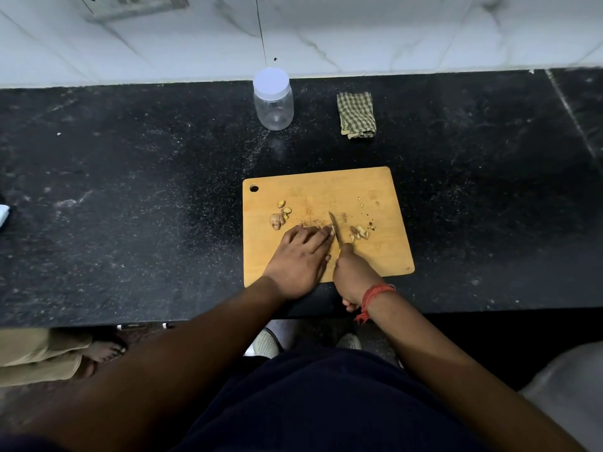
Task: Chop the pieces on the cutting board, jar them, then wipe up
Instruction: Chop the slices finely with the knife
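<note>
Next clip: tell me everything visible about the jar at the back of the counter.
The jar is small, of clear plastic or glass, with rounded shoulders and a white lid closed on top. It looks empty. It stands upright on the dark speckled counter, close to the pale marble-look wall, beyond the cutting board's far left corner and to the left of the folded checked cloth. Nothing touches it except the counter; both hands are away at the board.

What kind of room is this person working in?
Most likely a home kitchen: a dark stone counter against a white tiled wall, a wooden cutting board with chopped pieces, and a knife in the right hand.
</note>
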The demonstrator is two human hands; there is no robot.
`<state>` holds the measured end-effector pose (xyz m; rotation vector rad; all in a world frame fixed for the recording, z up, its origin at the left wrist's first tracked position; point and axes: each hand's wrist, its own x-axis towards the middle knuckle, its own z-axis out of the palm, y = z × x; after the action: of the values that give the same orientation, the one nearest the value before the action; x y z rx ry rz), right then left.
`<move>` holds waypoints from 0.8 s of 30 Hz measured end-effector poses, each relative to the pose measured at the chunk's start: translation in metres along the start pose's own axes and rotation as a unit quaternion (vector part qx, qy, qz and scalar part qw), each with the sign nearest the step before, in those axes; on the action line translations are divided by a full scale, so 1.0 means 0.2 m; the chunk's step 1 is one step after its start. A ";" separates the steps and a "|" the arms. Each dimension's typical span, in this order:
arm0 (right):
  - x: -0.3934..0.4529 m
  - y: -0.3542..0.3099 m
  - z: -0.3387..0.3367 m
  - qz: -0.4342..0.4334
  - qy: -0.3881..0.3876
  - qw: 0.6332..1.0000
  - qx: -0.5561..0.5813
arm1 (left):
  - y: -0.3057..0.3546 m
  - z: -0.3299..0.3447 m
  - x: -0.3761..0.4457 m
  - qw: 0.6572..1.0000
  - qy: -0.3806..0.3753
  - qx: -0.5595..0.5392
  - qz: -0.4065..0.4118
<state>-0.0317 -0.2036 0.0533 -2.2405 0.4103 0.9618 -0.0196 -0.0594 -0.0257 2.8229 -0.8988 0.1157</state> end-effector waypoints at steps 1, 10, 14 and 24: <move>-0.01 0.00 0.01 -0.001 -0.002 1.000 -0.006 | 0.00 0.01 0.00 1.000 -0.001 0.002 -0.003; -0.10 0.09 0.03 -0.018 -0.021 0.998 -0.063 | 0.01 0.01 -0.01 1.000 -0.008 0.010 -0.006; -0.16 0.19 0.06 -0.043 0.001 0.995 -0.094 | 0.02 0.01 -0.01 1.000 -0.011 0.013 -0.010; -0.15 0.14 0.00 -0.033 0.033 0.999 0.006 | 0.00 0.01 -0.02 1.000 -0.022 -0.021 -0.007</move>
<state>-0.0649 -0.2232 0.0629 -2.2648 0.3679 0.8502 -0.0232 -0.0577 -0.0273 2.8027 -0.8795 0.0322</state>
